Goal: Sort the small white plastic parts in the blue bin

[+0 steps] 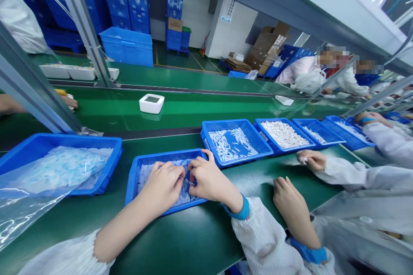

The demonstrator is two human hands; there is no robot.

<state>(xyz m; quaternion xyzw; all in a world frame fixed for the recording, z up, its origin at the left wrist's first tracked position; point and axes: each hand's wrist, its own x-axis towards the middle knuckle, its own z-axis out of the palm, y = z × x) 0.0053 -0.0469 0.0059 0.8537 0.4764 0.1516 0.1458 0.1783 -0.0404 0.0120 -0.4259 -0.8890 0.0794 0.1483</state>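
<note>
Both my hands are over a blue tray (131, 182) of small translucent pale pieces (144, 176). My left hand (164, 182) is closed, thumb and fingers bent together above the pieces. Close beside it, my right hand (206, 178) has its fingers curled and pinched, with one finger raised by the tray's far rim. Whatever either hand holds is hidden or too small to make out. A blue band (240, 209) circles my right wrist.
At left sits a blue bin (111, 150) with a clear plastic bag (41, 193). Rightward are blue trays of white parts (237, 142). A co-worker's hands (290, 202) are close on my right. Across the green belt (180, 114) lies a white device (151, 104); metal posts (82, 21) rise.
</note>
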